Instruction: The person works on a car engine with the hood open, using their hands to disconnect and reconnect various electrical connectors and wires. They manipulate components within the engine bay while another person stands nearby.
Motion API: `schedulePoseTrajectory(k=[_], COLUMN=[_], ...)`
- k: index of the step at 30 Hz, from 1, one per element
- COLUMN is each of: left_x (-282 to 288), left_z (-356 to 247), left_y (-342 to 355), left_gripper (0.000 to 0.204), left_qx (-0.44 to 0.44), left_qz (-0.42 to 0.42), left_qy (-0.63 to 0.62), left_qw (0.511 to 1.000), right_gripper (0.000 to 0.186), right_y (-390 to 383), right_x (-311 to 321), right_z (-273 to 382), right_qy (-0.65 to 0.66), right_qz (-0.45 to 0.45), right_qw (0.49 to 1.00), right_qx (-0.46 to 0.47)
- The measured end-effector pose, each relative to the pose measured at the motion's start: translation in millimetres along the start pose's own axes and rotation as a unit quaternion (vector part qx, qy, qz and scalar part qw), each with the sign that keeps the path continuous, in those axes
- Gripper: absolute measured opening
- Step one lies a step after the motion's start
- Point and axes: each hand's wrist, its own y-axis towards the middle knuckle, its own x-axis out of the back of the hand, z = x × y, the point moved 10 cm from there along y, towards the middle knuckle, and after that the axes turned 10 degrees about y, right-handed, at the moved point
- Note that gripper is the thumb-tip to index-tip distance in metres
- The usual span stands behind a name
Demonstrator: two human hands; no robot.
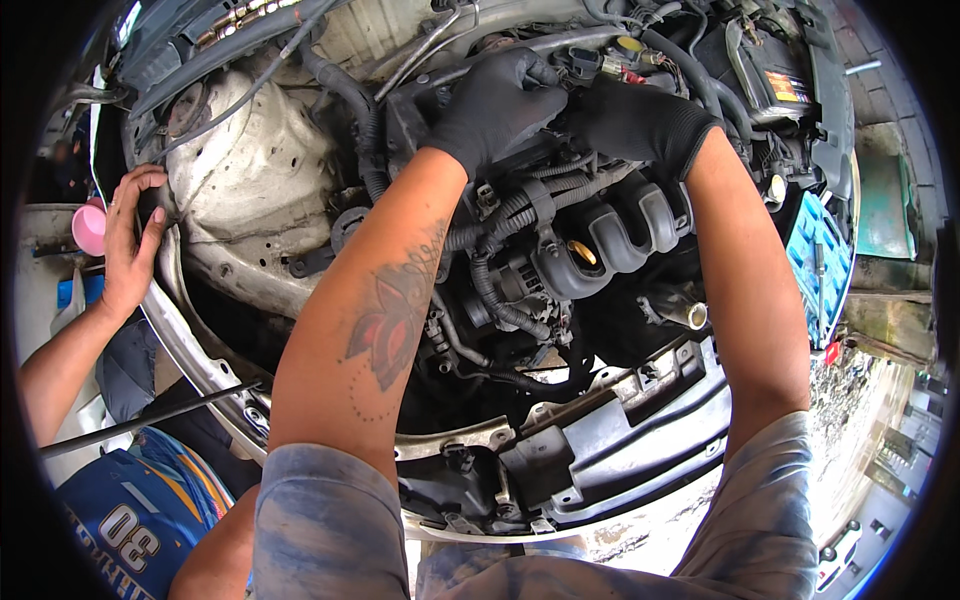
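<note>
Reaching Across a Dusty Black Car Engine (pixel 520 278)

Above the engine's far side, the black-gloved left hand (pixel 505 105) and the black-gloved right hand (pixel 635 120) nearly meet. From where I stand, the left fingers curl narrowly near the thumb, but I cannot tell what they grip; the right fingers are hidden, so that grip I cannot tell either. The engine fills the middle of the pale, stained metal bay (pixel 250 165). Space is tight: a thick black corrugated hose (pixel 368 120) runs near the left hand. Nearer the person, a dark gap opens before the grey front panel (pixel 640 420). On the bay's left edge, a co-worker's bare hand (pixel 132 240) rests, well apart from the gloves.
</note>
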Motion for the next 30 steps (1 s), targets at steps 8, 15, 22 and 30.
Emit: schedulePoseTrajectory(k=[8, 15, 22, 30], left_x=[0, 26, -8, -15], left_z=[2, -53, -60, -52], left_y=[10, -43, -49, -44], left_gripper=[0.034, 0.026, 0.029, 0.028], left_qx=[-0.044, -0.162, -0.024, -0.025], left_qz=[-0.060, -0.186, -0.033, 0.003], left_qy=[-0.009, 0.188, 0.405, 0.361], left_qw=[0.997, 0.951, 0.913, 0.932], right_gripper=[0.057, 0.049, 0.052, 0.050], right_y=[-29, -38, -47, -44], right_x=[6, -7, -1, -5], right_z=[-29, -38, -30, -31], right_qy=[0.381, 0.505, 0.532, 0.531], right_qz=[-0.132, -0.168, -0.227, -0.215], right_qw=[0.908, 0.832, 0.812, 0.818], right_qx=[-0.116, -0.155, -0.083, -0.056])
